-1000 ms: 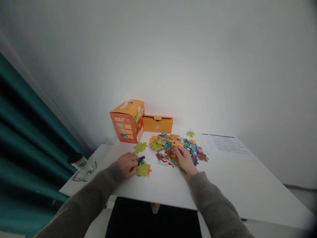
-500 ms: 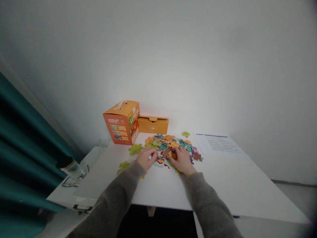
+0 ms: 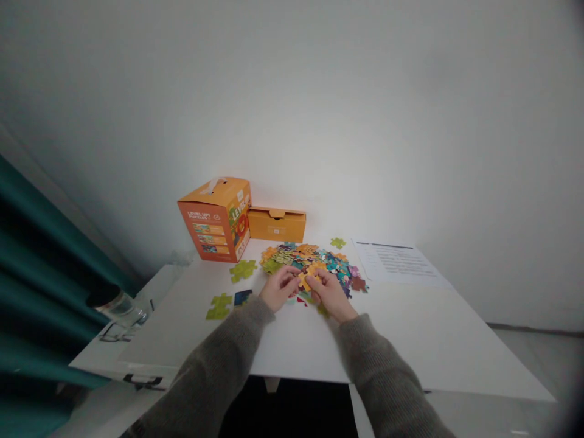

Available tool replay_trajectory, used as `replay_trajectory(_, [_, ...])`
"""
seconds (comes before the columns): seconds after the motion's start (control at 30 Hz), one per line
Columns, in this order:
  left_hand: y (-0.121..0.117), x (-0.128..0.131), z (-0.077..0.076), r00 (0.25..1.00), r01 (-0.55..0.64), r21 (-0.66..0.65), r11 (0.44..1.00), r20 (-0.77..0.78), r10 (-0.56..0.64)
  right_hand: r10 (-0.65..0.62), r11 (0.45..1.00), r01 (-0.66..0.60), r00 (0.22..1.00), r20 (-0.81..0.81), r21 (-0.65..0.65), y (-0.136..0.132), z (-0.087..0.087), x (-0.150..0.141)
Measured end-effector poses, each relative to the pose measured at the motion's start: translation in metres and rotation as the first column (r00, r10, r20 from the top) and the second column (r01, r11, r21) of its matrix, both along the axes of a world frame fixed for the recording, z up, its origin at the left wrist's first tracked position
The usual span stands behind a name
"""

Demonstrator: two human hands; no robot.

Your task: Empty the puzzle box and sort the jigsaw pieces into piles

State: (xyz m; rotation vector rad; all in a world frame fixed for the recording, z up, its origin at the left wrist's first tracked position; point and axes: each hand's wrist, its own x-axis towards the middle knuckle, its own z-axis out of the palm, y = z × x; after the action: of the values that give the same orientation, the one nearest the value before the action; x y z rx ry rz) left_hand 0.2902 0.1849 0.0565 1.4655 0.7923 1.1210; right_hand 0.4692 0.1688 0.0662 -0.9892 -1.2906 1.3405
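1. Right hand (image 3: 332,295) pinches 1 yellow puzzle piece (image 3: 305,282) above the table's (image 3: 433,340) middle.
2. Left hand (image 3: 277,290), curled narrow, meets its left side; grip unclear.
3. Puzzle pile (image 3: 292,257) lies toward the back edge.

From the person's head, the table (image 3: 410,340) is viewed forward and downward; the wall (image 3: 292,109) beyond is faced, and the hands (image 3: 334,296) are framed fairly near, below centre.

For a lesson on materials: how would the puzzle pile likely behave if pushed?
The pile would probably slide apart, since its pieces lie loose and overlapping. Being flat, they seem unlikely to roll. Thin-looking, they are probably light.
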Motion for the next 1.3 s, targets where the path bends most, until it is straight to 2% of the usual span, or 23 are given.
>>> replay_trajectory(0.1, [0.001, 0.002, 0.002, 0.998, 0.059, -0.064, 0.996, 0.035, -0.057, 0.129, 0.991, -0.13, 0.991, -0.04, -0.015, -0.006, 0.001, -0.007])
replay_trajectory(0.2, [0.001, -0.001, 0.003, 0.998, -0.009, -0.05, 0.999, 0.06, 0.012, 0.132, 0.989, -0.141, 0.969, -0.207, -0.033, -0.008, 0.007, -0.009])
replay_trajectory(0.3, [-0.002, -0.004, 0.001, 0.991, -0.128, 0.147, 0.981, -0.019, 0.132, 0.097, 0.99, -0.123, 0.941, -0.324, -0.062, -0.007, 0.011, -0.008])
replay_trajectory(0.37, [-0.004, -0.006, -0.001, 0.973, -0.163, 0.308, 0.937, -0.11, 0.205, 0.07, 0.994, -0.095, 0.94, -0.334, -0.059, -0.005, 0.011, -0.007])
replay_trajectory(0.43, [-0.006, -0.007, -0.002, 0.955, -0.19, 0.376, 0.907, -0.141, 0.259, 0.016, 1.0, -0.019, 0.956, -0.294, -0.009, -0.005, 0.01, -0.008])
replay_trajectory(0.5, [-0.007, -0.006, -0.002, 0.967, -0.208, 0.335, 0.919, -0.074, 0.245, -0.047, 0.995, 0.066, 0.973, -0.225, 0.079, -0.004, 0.008, -0.009])
replay_trajectory(0.57, [-0.006, -0.004, -0.002, 0.985, -0.175, 0.247, 0.953, 0.039, 0.171, -0.103, 0.979, 0.128, 0.983, -0.154, 0.158, -0.004, 0.007, -0.01])
replay_trajectory(0.67, [-0.004, 0.0, -0.003, 0.989, -0.107, 0.156, 0.982, 0.115, 0.089, -0.132, 0.969, 0.148, 0.987, -0.091, 0.199, -0.006, 0.007, -0.013])
replay_trajectory(0.9, [0.001, -0.006, 0.001, 0.983, -0.168, 0.053, 0.984, 0.088, 0.163, -0.004, 0.993, 0.012, 0.997, -0.072, 0.12, -0.009, 0.012, -0.014])
replay_trajectory(1.0, [0.003, -0.01, 0.005, 0.982, -0.186, 0.078, 0.979, 0.016, 0.186, -0.023, 0.996, 0.032, 0.994, -0.106, 0.089, -0.008, 0.012, -0.012])
replay_trajectory(1.07, [0.002, -0.009, 0.006, 0.986, -0.166, 0.086, 0.982, 0.007, 0.166, -0.019, 0.997, 0.026, 0.995, -0.102, 0.07, -0.008, 0.011, -0.011])
replay_trajectory(1.17, [0.0, -0.005, 0.006, 0.993, -0.106, 0.062, 0.992, 0.06, 0.102, 0.051, 0.998, -0.049, 0.998, -0.04, 0.045, -0.008, 0.008, -0.012])
replay_trajectory(1.3, [-0.001, -0.004, 0.002, 0.997, -0.077, 0.073, 0.994, 0.02, 0.076, 0.018, 0.999, -0.019, 0.999, 0.035, 0.041, -0.009, 0.006, -0.013])
